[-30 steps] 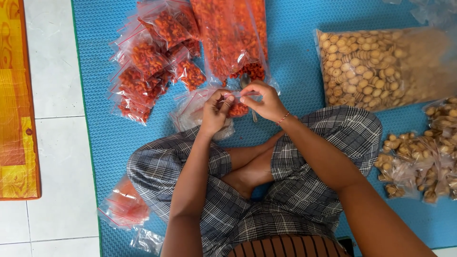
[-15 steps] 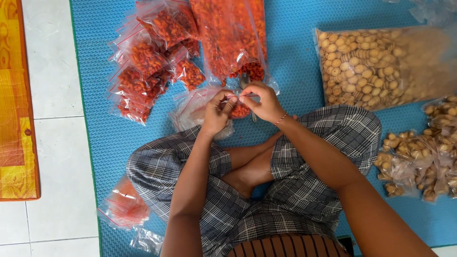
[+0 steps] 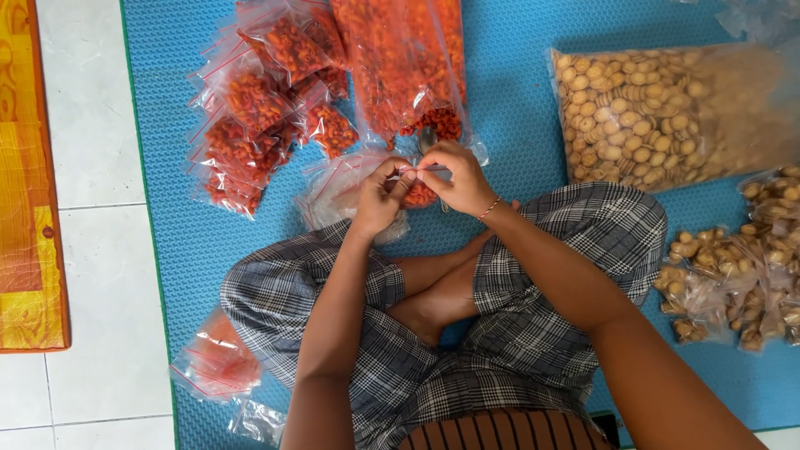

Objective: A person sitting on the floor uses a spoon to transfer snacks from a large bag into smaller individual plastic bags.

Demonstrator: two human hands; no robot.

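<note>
I sit cross-legged on a blue mat (image 3: 183,250). My left hand (image 3: 379,196) and my right hand (image 3: 454,177) meet in front of my knees, both pinching the top edge of a small clear zip bag (image 3: 418,193) holding red-orange snacks. Just beyond my hands lies a large clear bag of the same red-orange snacks (image 3: 400,58). A metal spoon (image 3: 427,140) pokes out at its mouth. A loose pile of empty clear zip bags (image 3: 333,190) sits under my left hand.
Several small filled bags of red snacks (image 3: 258,117) lie at the upper left. A big bag of round tan crackers (image 3: 667,112) is at the upper right, smaller cracker bags (image 3: 742,275) at the right. More empty bags (image 3: 218,362) lie by my left knee. White floor tiles and an orange cloth (image 3: 25,233) border the mat.
My fingers have shifted slightly along the small bag's top edge; both hands stay in the same place.
</note>
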